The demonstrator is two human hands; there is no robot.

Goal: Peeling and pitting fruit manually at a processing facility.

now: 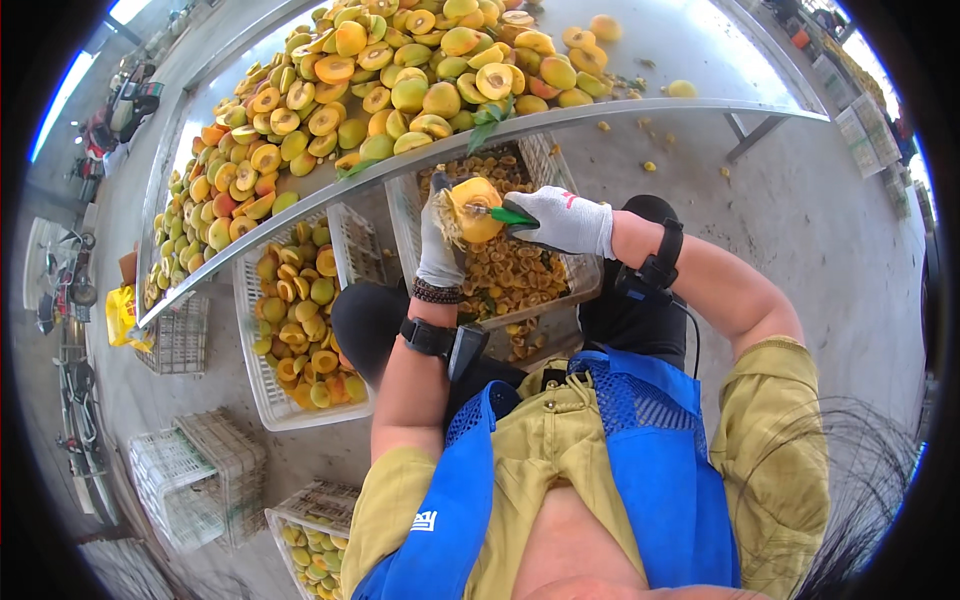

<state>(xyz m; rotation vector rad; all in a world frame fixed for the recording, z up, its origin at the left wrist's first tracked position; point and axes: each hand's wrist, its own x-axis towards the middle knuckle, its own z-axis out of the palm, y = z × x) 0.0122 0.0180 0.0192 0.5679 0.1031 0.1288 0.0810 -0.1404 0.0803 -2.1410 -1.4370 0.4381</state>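
Observation:
My gloved left hand (pixel 440 240) grips a yellow peach (pixel 475 195) with its cut face turned up, near the table's front edge. My gloved right hand (pixel 565 220) is closed on a green-handled tool (pixel 515 216), whose metal tip meets the middle of the cut face. Pale fibrous scraps cling at my left glove and the fruit's side. Below both hands stands a white crate (pixel 568 290) holding many pits and scraps.
A metal table (pixel 700 103) heaped with peaches spans the top. At left are a crate (pixel 255 380) of peach halves, a yellow bag (pixel 122 318) and stacked empty crates (pixel 170 465). Another crate (pixel 300 515) of fruit sits at lower left. Scooters (pixel 130 100) line the far left.

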